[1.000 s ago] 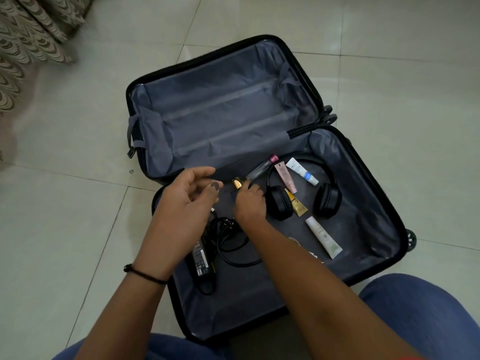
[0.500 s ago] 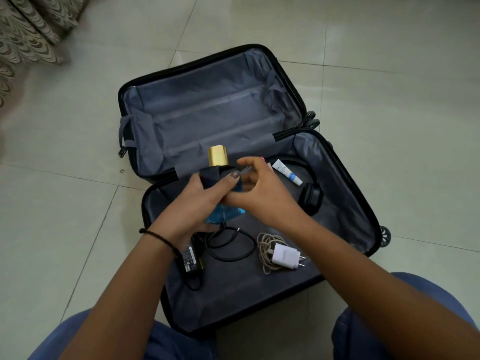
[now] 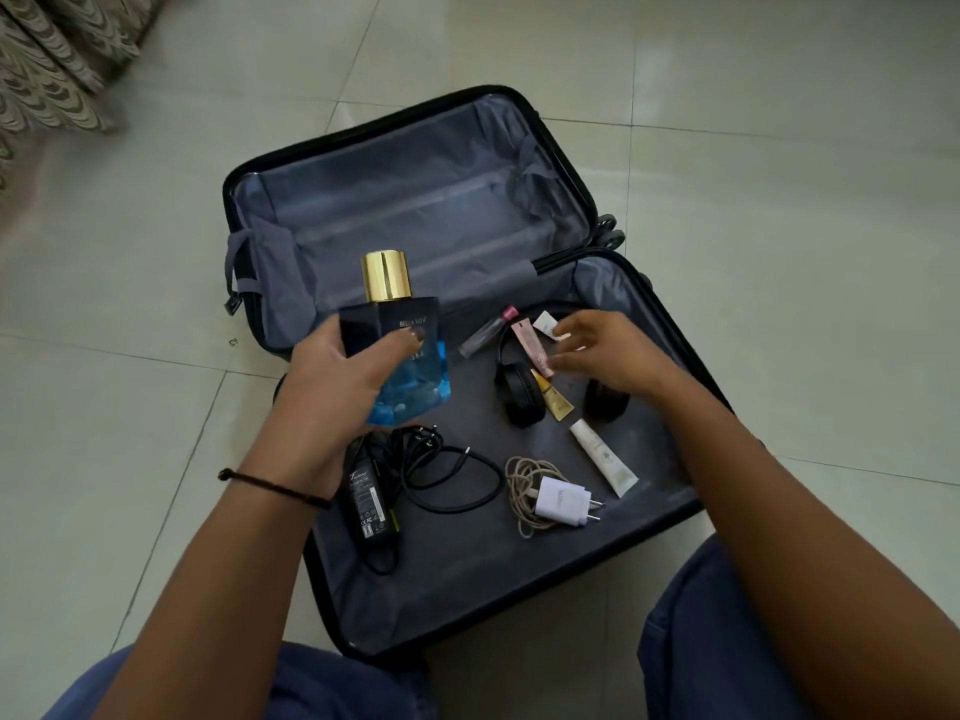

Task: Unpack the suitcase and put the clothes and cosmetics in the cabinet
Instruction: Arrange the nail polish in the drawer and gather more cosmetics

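Gripping blue perfume bottle (image 3: 413,379) upright in left hand (image 3: 332,392), above near half of open suitcase (image 3: 467,579). Hovering right hand (image 3: 608,356), fingers loosely spread, holding nothing, over pink tube (image 3: 527,339) and white tube (image 3: 544,322) by headphones (image 3: 519,402).

perfume bottle (image 3: 410,376) glossy blue glass, cap (image 3: 387,275) shiny gold metal look; suitcase (image 3: 405,200) lining matt grey cloth, rim hard black plastic; floor tiles (image 3: 779,174) smooth glossy; charger (image 3: 558,504) lower centre smooth white plastic; headphones (image 3: 519,397) matt black
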